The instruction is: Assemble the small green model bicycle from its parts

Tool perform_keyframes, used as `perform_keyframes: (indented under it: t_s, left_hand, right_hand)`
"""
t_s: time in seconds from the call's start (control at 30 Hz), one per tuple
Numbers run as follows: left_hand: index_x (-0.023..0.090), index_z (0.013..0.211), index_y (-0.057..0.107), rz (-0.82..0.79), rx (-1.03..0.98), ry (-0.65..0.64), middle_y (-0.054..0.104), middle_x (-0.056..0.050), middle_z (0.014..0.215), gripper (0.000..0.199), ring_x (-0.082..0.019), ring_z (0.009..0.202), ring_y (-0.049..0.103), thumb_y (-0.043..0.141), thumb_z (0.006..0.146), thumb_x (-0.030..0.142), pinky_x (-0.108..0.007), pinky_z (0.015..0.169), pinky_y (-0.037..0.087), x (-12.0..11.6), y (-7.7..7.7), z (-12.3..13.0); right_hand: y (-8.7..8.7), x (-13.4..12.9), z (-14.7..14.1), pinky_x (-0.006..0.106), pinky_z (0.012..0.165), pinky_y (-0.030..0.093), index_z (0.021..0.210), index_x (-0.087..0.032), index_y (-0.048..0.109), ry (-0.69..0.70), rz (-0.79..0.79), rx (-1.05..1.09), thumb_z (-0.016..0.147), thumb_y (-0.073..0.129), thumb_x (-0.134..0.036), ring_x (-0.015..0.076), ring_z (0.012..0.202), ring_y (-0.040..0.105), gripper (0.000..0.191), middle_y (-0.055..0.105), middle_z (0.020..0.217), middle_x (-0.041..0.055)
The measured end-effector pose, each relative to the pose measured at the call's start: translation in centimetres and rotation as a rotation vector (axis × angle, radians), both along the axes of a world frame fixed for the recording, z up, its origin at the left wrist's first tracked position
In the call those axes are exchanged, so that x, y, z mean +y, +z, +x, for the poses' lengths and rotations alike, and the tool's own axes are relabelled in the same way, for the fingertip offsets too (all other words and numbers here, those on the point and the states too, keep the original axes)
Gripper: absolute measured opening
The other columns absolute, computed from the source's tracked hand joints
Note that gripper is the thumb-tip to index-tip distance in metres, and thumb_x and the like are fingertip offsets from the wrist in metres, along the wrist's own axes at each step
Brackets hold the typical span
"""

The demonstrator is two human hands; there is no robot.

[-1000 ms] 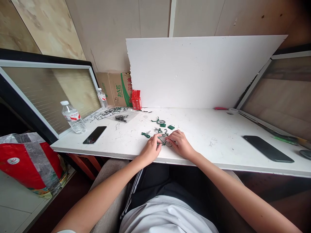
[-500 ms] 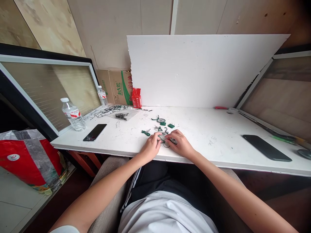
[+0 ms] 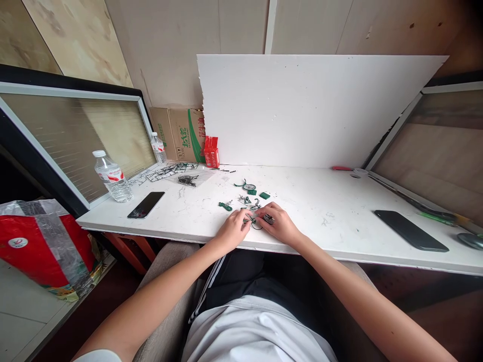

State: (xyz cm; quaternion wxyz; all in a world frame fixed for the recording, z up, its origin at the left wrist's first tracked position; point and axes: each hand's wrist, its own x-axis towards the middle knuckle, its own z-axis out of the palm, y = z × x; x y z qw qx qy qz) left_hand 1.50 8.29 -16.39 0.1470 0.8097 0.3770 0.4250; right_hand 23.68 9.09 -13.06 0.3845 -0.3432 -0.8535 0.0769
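Note:
Close to the desk's front edge, my left hand [image 3: 233, 230] pinches a small dark green model bicycle frame [image 3: 253, 219] between thumb and fingertips. Opposite it, my right hand [image 3: 279, 225] has its fingers bent and closed on the same piece. A spoked toy wheel [image 3: 269, 219] shows beneath the right fingers; whether they hold it or just cover it I cannot tell. A thin black ring [image 3: 256, 228] curves below the fingertips. Just beyond my hands lie a green part [image 3: 225, 206], small grey and green pieces [image 3: 245, 200] and another spoked wheel [image 3: 249, 187].
Two green blocks [image 3: 264, 195] lie farther back on the white desk [image 3: 320, 201]. At left are a phone [image 3: 146, 204], a water bottle [image 3: 113, 176], black part sprues [image 3: 171, 172] and a plastic bag [image 3: 190, 179]. A black slab-like object [image 3: 410, 230] lies at right.
The green frame between my fingertips has turned and now shows less of its length. Both hands stay nearly in place, with the view shifting slightly.

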Motion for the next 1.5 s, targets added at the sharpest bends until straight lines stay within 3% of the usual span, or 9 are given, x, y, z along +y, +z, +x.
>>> perform_keyframes:
  t_s: [0.2,0.77,0.97,1.5]
  left_hand:
    - [0.020,0.102,0.065,0.029,0.042,0.001,0.068,-0.008,0.099,0.016,-0.023,0.099,0.067,0.059,0.093,0.008,-0.036,0.085,0.059,-0.04,0.24,0.05]
    - [0.020,0.101,0.066,0.055,0.036,-0.012,0.069,-0.008,0.099,0.018,-0.022,0.097,0.068,0.056,0.094,0.007,-0.035,0.084,0.057,-0.28,0.52,-0.14]
    - [0.021,0.117,0.068,0.071,0.039,-0.003,0.071,-0.009,0.107,0.026,-0.023,0.101,0.068,0.055,0.097,0.009,-0.036,0.088,0.059,-0.30,0.49,-0.08]
    - [0.020,0.102,0.066,0.107,0.073,0.015,0.067,-0.009,0.100,0.024,-0.023,0.096,0.066,0.056,0.090,0.003,-0.037,0.086,0.059,-0.22,0.40,0.03]
  right_hand:
    - [0.09,-0.11,-0.17,0.041,0.081,0.059,0.105,-0.025,0.074,-0.001,0.017,-0.009,0.101,0.063,-0.029,0.0271,0.097,0.067,0.012,0.073,0.092,0.0084]
    - [0.05,-0.02,-0.39,0.044,0.084,0.058,0.100,-0.025,0.076,0.002,0.027,-0.040,0.101,0.061,-0.028,0.0281,0.096,0.065,0.015,0.076,0.091,0.0087]
    - [-0.01,0.03,-0.29,0.043,0.083,0.057,0.102,-0.024,0.076,-0.003,0.018,-0.056,0.102,0.060,-0.029,0.0277,0.096,0.064,0.016,0.075,0.091,0.0086]
    - [0.24,-0.21,-0.40,0.043,0.083,0.058,0.103,-0.025,0.075,0.003,0.001,-0.033,0.102,0.061,-0.030,0.0278,0.096,0.065,0.014,0.075,0.092,0.0083]
